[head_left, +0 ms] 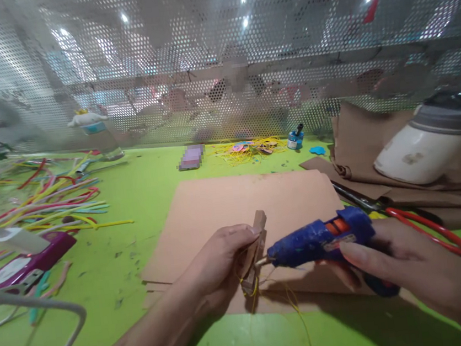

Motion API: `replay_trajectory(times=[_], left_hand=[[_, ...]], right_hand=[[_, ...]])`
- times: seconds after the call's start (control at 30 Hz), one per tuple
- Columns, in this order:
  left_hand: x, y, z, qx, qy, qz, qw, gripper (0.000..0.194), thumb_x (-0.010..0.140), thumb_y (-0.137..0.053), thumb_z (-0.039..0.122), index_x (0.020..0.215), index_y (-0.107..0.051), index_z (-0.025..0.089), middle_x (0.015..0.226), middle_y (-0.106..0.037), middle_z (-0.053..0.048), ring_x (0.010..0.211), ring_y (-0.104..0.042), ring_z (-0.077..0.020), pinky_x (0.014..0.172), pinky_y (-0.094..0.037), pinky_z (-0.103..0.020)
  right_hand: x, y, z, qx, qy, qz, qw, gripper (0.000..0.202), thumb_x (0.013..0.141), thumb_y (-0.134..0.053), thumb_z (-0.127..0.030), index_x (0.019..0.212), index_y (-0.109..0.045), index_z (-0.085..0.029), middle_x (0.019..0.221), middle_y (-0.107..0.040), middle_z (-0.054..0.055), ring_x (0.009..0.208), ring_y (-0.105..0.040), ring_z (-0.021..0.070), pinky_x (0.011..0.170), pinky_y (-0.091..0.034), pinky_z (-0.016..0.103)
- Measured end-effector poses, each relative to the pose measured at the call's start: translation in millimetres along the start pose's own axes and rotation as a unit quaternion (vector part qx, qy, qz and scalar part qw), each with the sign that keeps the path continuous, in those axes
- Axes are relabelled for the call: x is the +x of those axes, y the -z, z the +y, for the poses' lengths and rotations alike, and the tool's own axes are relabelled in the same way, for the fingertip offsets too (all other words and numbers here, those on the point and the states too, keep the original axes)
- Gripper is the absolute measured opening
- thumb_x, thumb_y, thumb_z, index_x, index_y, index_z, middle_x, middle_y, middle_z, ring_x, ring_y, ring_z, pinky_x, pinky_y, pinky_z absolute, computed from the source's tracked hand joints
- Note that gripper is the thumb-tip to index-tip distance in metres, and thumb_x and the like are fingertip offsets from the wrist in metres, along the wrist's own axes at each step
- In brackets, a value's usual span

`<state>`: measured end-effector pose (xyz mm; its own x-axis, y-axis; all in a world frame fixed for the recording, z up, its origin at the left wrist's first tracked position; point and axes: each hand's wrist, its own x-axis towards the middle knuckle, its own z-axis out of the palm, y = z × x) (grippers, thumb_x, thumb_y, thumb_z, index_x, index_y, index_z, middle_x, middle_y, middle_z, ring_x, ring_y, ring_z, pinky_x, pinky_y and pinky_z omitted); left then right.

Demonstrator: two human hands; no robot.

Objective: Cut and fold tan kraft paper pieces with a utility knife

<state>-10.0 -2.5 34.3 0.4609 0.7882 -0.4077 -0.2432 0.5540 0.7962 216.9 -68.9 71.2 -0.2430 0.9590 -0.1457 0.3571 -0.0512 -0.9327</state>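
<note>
My left hand (220,266) is closed around a narrow folded brown strip (260,222), which looks like paper or card. Yellow string (291,299) hangs from the strip's lower end. A blue hot glue gun (305,242) is gripped in my right hand (393,254). Its metal nozzle points left and reaches the strip's side near my left fingers; whether it touches is unclear. Beneath both hands lies a stack of light brown paper sheets (218,208) on a green tabletop (117,313).
Red-handled scissors (432,228) and a white jug (410,147) on dark brown paper (351,137) are at right. Tangled yellow string (248,151), a phone (191,157) and a small blue bottle (295,139) stand behind. At left are coloured strips (70,197) and a purple power strip (55,245).
</note>
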Motion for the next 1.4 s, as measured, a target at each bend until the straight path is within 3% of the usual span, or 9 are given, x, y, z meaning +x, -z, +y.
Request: replay_trajectory(times=[0.23,0.57,0.8,1.0,1.2,1.4], left_hand=[[2,1.6,0,0.016,-0.003,-0.011,1.0,0.017,0.077,-0.067,0.025,0.067,-0.063,0.012,0.06,-0.057,-0.003,0.053,-0.051,-0.0109,0.053,-0.038,-0.023],[3,4.2,-1,-0.015,0.002,-0.033,0.999,0.018,0.079,-0.068,0.025,0.068,-0.062,0.012,0.063,-0.058,-0.002,0.055,-0.051,-0.0109,0.058,-0.038,-0.025],[4,4.1,-1,-0.006,0.003,-0.016,1.0,0.016,0.077,-0.069,0.024,0.068,-0.063,0.011,0.063,-0.058,-0.003,0.056,-0.052,-0.011,0.057,-0.039,-0.024],[3,1.8,0,0.007,-0.011,-0.012,1.0,0.016,0.079,-0.066,0.022,0.067,-0.062,0.011,0.062,-0.056,-0.002,0.056,-0.05,-0.011,0.057,-0.039,-0.024],[4,4.0,-1,-0.007,0.005,-0.019,1.0,0.019,0.08,-0.065,0.024,0.066,-0.058,0.013,0.058,-0.053,-0.001,0.052,-0.05,-0.0118,0.053,-0.038,-0.024],[3,4.4,-2,-0.003,-0.003,-0.001,1.0,0.017,0.078,-0.068,0.024,0.069,-0.062,0.012,0.062,-0.056,-0.002,0.055,-0.052,-0.0112,0.056,-0.04,-0.024]], right_hand=[[6,1,7,-0.04,0.03,-0.016,0.999,0.046,0.091,-0.05,-0.056,0.07,-0.062,-0.018,0.065,-0.056,0.001,0.057,-0.047,0.0118,0.051,-0.036,0.023],[-3,-6,-7,-0.009,-0.009,-0.027,1.0,0.045,0.088,-0.054,-0.058,0.067,-0.062,-0.019,0.064,-0.056,0.0,0.059,-0.046,0.012,0.054,-0.034,0.024],[0,-3,1,0.041,-0.009,-0.026,0.999,0.047,0.088,-0.054,-0.06,0.067,-0.062,-0.018,0.067,-0.059,0.002,0.062,-0.049,0.0135,0.055,-0.035,0.024],[4,-1,6,-0.019,0.019,-0.031,0.999,0.045,0.091,-0.05,-0.057,0.071,-0.062,-0.018,0.065,-0.054,0.0,0.058,-0.045,0.0113,0.051,-0.032,0.024],[-3,-4,0,-0.002,0.015,-0.061,0.998,0.042,0.089,-0.054,-0.057,0.072,-0.064,-0.02,0.07,-0.062,0.003,0.067,-0.054,0.0154,0.058,-0.04,0.025],[1,3,10,0.053,0.006,-0.022,0.998,0.046,0.088,-0.054,-0.059,0.068,-0.066,-0.019,0.064,-0.063,0.004,0.057,-0.051,0.0135,0.05,-0.035,0.025]])
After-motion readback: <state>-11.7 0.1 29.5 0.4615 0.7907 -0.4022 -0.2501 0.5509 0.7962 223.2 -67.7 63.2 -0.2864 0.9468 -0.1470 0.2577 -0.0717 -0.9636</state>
